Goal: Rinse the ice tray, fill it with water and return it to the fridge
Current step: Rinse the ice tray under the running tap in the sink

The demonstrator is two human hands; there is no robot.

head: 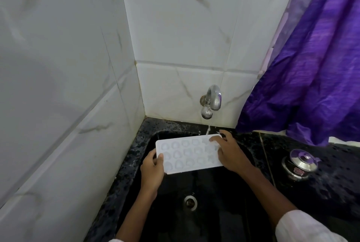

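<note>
Both hands are clamped on the white ice tray [188,153] over the black sink [194,212]: left hand [153,170] pinching the near-left corner, right hand [229,154] curled over the right end. Water from the chrome tap [212,100] hits the tray's far edge. On the counter [341,183] at right sits a steel lidded pot [300,163], with a purple curtain [315,56] behind it.

- White marble-veined wall tiles [185,27] are meeting in a corner above the counter's far left end.
- A purple curtain [311,56] is hanging down to the far right edge of the black speckled counter [331,193].
- A black sink [224,212] is sitting sunk into the counter's left end, below a steel wall tap [213,98].
- A lidded steel pot [300,163] is standing near the counter's right edge.
</note>
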